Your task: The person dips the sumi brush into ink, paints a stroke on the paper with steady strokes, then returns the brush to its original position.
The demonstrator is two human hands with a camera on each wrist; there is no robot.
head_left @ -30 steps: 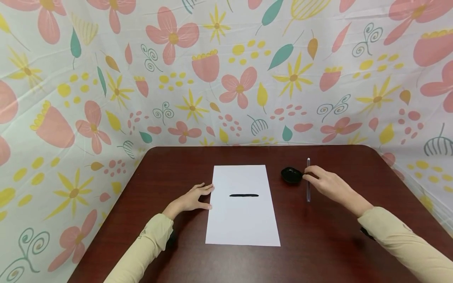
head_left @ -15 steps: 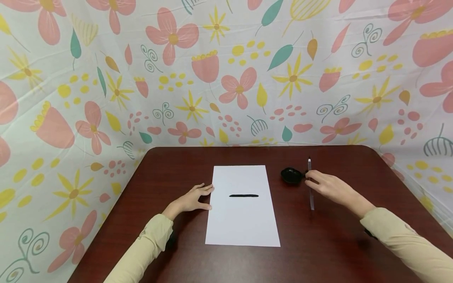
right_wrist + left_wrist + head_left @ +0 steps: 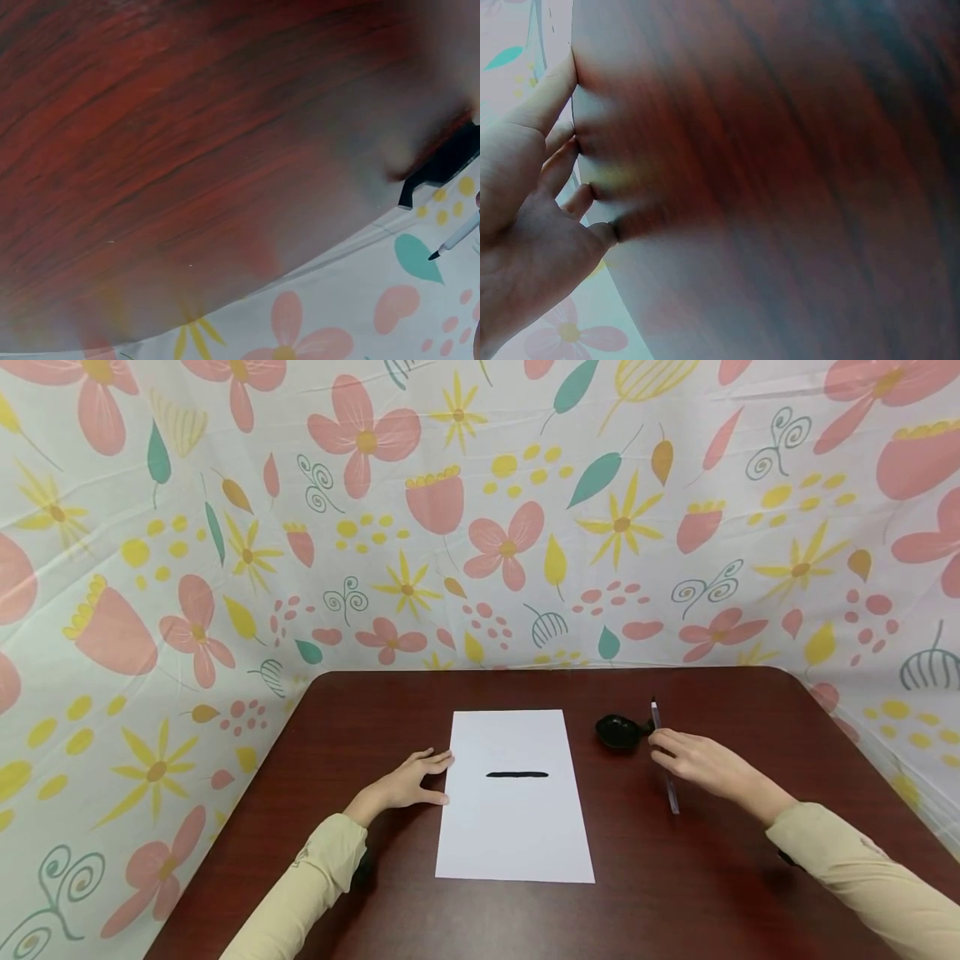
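Observation:
My right hand [image 3: 697, 762] pinches a slim brush pen [image 3: 671, 795] with a clear barrel. Its dark tip points away from me, and the barrel's other end slants towards me and to the right. In the right wrist view the black bristle tip [image 3: 435, 256] shows at the right edge, while most of the hand is out of frame. Just left of the fingers sits a small black dish [image 3: 617, 732] with a short handle. My left hand [image 3: 401, 783] rests with spread fingers at the left edge of a white paper sheet [image 3: 517, 835], which bears one thick horizontal black stroke [image 3: 517, 774].
Both hands work over a dark reddish-brown table [image 3: 375, 710] with rounded far corners. Behind it and along the sides hangs a white cloth [image 3: 450, 593] printed with flowers and leaves.
My right hand has drawn slightly back towards me and to the right. The brush pen has turned from upright in view to slanted, its dark tip now showing. The left hand and paper stay put.

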